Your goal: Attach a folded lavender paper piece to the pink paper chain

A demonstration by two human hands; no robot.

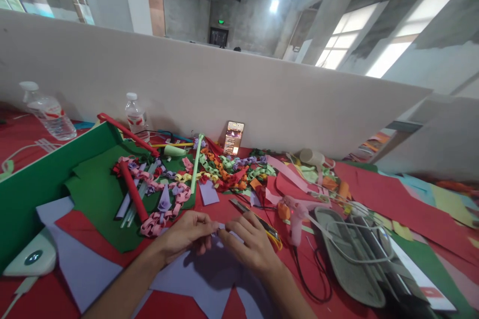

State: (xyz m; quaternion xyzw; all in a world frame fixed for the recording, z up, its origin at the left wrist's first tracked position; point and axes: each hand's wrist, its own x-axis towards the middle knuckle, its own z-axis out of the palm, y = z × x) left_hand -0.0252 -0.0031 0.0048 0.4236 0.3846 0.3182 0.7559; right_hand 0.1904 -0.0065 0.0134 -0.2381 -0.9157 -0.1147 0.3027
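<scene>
My left hand (190, 235) is closed, its thumb and index finger pinched together at a small piece of purple paper (220, 228). From the other side my right hand (250, 243) meets it, fingers bent and closed at the same piece. Most of that piece is hidden by my fingers, so its shape does not show. Below both hands lies a large cut sheet of purple paper (194, 279). A yellow-and-black utility knife (267, 227) rests just beyond my right hand, and a flat purple paper square (208, 193) lies ahead of my fingertips.
A pink glue gun (297, 219) and a grey case (348, 264) with cables lie to the right. Paper chains (232, 169) spread across the middle. A phone (234, 138) leans on the white partition (262, 89). Water bottles (136, 114) stand at the back left, near a green board (63, 174).
</scene>
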